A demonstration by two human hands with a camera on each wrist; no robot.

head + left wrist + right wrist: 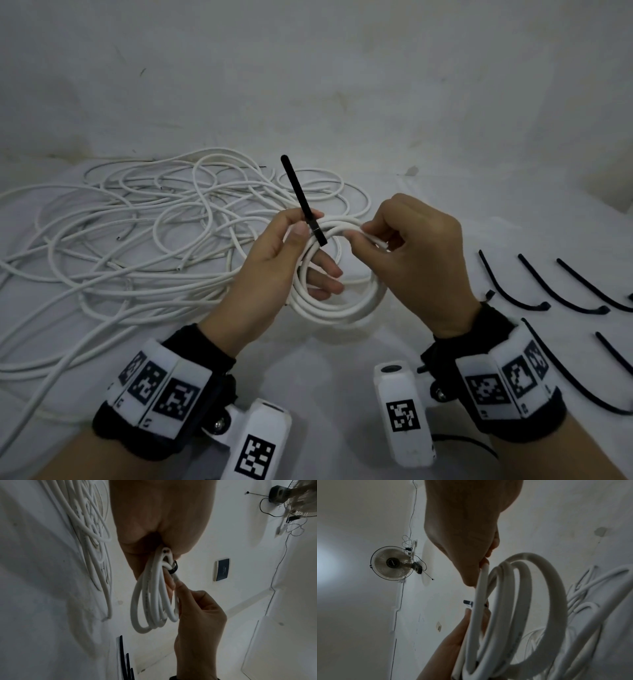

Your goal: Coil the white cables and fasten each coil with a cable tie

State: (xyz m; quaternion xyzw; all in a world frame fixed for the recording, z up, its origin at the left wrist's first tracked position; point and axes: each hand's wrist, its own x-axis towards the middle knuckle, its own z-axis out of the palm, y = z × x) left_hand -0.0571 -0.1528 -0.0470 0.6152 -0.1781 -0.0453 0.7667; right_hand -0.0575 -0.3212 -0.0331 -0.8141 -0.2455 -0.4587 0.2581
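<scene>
Our left hand (274,260) pinches the stiff black cable tie (301,197) around the smooth white coil (337,305), our right hand (416,253) pinching the coil, fingertips partly hidden.

White walls (359,520), wall-mtd fan (392,563), white sheet (325,359) underneath
</scene>
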